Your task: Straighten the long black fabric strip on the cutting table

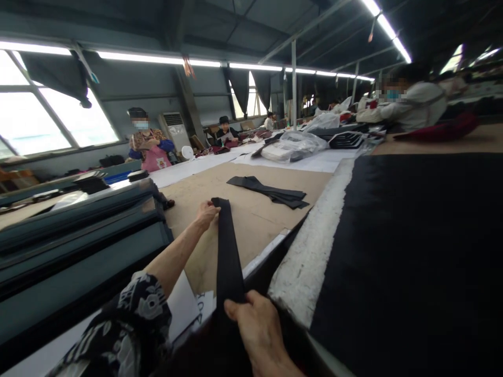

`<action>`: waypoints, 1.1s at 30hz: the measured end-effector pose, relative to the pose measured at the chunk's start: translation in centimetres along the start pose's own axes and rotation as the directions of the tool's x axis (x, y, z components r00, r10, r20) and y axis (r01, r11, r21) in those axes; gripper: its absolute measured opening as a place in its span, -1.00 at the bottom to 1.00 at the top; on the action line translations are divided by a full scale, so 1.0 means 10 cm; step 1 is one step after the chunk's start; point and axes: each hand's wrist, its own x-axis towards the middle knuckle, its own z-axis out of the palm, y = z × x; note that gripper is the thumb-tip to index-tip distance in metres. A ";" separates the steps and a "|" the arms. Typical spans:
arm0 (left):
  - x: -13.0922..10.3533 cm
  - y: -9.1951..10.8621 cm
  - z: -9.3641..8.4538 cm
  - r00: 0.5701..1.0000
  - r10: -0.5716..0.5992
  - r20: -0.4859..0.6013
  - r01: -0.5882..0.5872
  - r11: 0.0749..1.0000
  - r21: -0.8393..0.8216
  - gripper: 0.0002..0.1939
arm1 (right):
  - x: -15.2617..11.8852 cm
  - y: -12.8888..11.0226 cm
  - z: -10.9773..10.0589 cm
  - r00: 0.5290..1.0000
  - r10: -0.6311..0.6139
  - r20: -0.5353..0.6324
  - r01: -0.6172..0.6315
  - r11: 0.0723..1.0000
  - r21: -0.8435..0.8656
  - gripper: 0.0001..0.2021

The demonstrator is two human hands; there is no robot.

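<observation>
Over on the far left, stacked rolls of grey-green fabric [78, 235] lie along the worktop's edge, out of the way of the work. Behind them a person in a pink apron [149, 149] stands by the windows, busy at another bench.

Now to the wearer's own arm in its patterned sleeve [129, 314]: the left hand [206, 213] reaches far forward and its fingers pinch shut on the far end of a long black fabric strip [227, 246], holding that end down against the brown paper-covered worktop [251, 214]. That grip looks meant to keep the strip flat and straight along its length.

Follow the strip back towards the camera and the right hand [257, 327] has its fingers closed over the near end, thumb wrapped across the top, so the piece is stretched taut between both hands. Below that hand the cloth runs into shadow, and I can't quite tell where it ends.

Just beyond the strip, a small pile of similar black strips [273, 192] lies apart on the paper. Further right, a white padded edge [314, 246] borders a wide black cloth [412, 262] spread flat. At the far end, bagged bundles [291, 146] sit beside another seated person in a pale top [408, 102].
</observation>
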 end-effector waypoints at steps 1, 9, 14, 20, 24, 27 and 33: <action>-0.05 0.00 -0.02 1.000 -0.003 -0.014 0.003 0.999 0.046 -0.73 | -0.01 0.00 -0.01 1.000 0.013 0.002 -0.013 0.999 0.035 -0.93; -1.08 0.19 -0.46 0.982 -0.139 0.128 0.113 0.976 0.188 -0.78 | -0.03 -0.36 -0.21 0.995 0.072 0.062 -0.090 0.920 0.381 -0.83; -1.78 0.23 -0.62 0.600 -0.586 0.545 0.618 0.772 0.149 -0.48 | -0.01 -0.64 -0.40 0.965 0.088 0.248 -0.205 0.840 0.502 -0.89; -1.90 0.18 -0.26 0.629 -0.442 0.640 0.733 0.612 -0.298 -0.57 | -0.29 -0.66 -0.69 0.943 0.040 0.330 -0.213 0.835 0.508 -0.81; -1.53 0.27 -0.09 0.779 -0.346 0.523 0.610 0.612 -0.504 -0.78 | -0.56 -0.61 -1.03 0.882 -0.013 0.471 -0.215 0.879 0.426 -0.79; -1.18 0.36 -0.10 0.869 -0.309 0.387 0.490 0.653 -0.578 -0.85 | -0.65 -0.57 -1.30 0.864 0.016 0.503 -0.183 0.941 0.285 -0.83; -0.68 0.38 -0.10 0.936 -0.277 0.217 0.351 0.771 -0.532 -0.89 | -0.41 -0.55 -1.67 0.935 0.095 0.341 -0.180 0.957 0.227 -0.86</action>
